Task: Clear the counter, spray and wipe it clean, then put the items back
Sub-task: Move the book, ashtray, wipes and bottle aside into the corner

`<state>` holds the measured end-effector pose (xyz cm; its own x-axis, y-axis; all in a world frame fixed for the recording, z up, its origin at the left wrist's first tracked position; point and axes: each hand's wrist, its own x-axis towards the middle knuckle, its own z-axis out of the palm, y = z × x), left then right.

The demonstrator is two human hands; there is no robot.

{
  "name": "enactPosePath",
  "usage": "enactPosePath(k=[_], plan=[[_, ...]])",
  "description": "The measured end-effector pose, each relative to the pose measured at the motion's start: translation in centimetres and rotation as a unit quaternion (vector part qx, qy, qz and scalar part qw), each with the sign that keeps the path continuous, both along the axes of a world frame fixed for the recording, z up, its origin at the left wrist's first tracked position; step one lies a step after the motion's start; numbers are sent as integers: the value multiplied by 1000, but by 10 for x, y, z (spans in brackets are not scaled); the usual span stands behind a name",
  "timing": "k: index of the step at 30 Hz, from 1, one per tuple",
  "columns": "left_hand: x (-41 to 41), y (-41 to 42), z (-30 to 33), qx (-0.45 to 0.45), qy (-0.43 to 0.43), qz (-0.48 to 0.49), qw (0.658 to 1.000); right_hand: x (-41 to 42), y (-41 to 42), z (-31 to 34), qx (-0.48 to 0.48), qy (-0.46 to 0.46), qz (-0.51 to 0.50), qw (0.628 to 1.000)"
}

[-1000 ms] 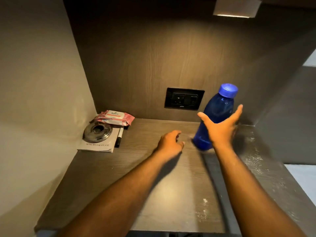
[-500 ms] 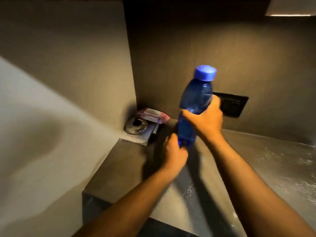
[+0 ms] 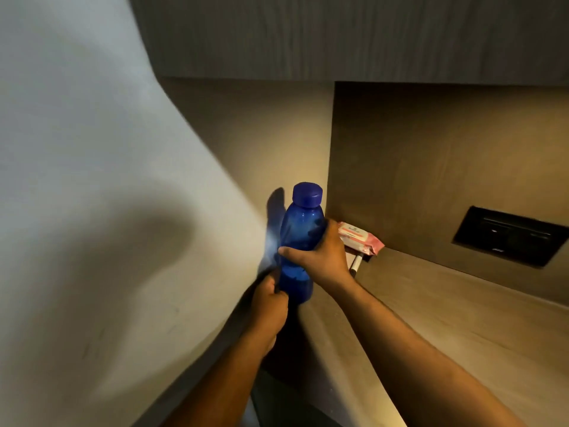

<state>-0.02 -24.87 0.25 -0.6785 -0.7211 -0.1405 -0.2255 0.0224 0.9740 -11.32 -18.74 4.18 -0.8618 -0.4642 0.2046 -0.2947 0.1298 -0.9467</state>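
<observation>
A blue plastic bottle (image 3: 300, 238) with a blue screw cap is held upright in the air, off the left edge of the wooden counter (image 3: 455, 318). My right hand (image 3: 320, 257) wraps around its middle. My left hand (image 3: 271, 306) grips it near the base from below. Behind my right hand a pink wipes pack (image 3: 361, 238) lies in the counter's back left corner, with a marker pen (image 3: 355, 265) sticking out beside it. The metal dish and booklet seen earlier are hidden behind the bottle and hand.
A pale wall (image 3: 107, 180) stands close on the left. A black power socket (image 3: 508, 235) is set in the dark wood back panel. A wooden cabinet (image 3: 338, 35) hangs overhead.
My right hand took hold of the bottle and lifted it off the counter, carrying it left. My left hand rose to grip its base. The view swung left.
</observation>
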Motion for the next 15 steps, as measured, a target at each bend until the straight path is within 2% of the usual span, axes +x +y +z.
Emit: enactPosePath(k=[7, 12, 15], plan=[[-4, -5, 2, 45, 4, 6, 999, 6, -12, -3, 23, 13, -5, 1000], [9, 11, -6, -22, 2, 39, 999, 15, 11, -5, 4, -24, 12, 1000], [20, 39, -12, -47, -19, 11, 999, 20, 49, -12, -1, -37, -40, 999]])
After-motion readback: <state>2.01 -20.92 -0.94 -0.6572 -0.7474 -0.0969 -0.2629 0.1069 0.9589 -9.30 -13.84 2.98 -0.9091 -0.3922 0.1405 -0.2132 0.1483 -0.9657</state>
